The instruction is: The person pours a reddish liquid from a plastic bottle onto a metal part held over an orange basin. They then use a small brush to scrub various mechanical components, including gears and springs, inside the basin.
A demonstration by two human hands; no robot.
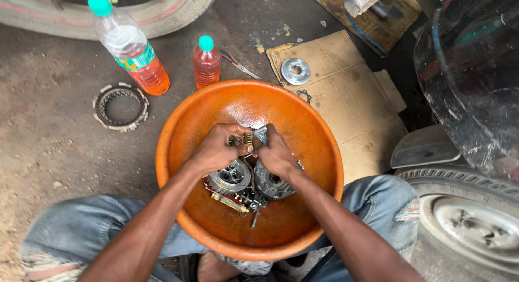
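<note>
Two plastic bottles stand on the dirt floor above the basin. The big bottle [128, 46], upper left, is clear with a teal cap and a green-and-white label band round its middle, orange-red liquid in the lower half. The small bottle [206, 63], just right of it and near the basin rim, has the same teal cap, is full of pinkish-red liquid, and shows no clear label. Flat brown cardboard [346, 93] lies upper right, creased and stained, with a shiny metal disc [295, 71] and a small dark gasket [304, 96] on it.

The basin [319, 136] is round, orange, smooth and glossy, wet inside. It sits between the person's knees in faded jeans. In it: two round toothed metal clutch parts [250, 180], grey and oily, side by side, with a brass-coloured piece and small bolts just below.

Left hand [219, 149] is curled shut, fingers pinching small coil springs [241, 139] at the knuckles. Right hand [277, 152] is also curled, fingers pressed together around a small grey metal piece [261, 134]; the exact grip is partly hidden. Both hands touch each other over the clutch parts.

A dark ring [120, 107] with notched edge lies on the floor at left. Pliers [238, 63] lie beside the small bottle. A tyre [465, 217] sits lower right, rubber ribbed, rim dusty grey.
</note>
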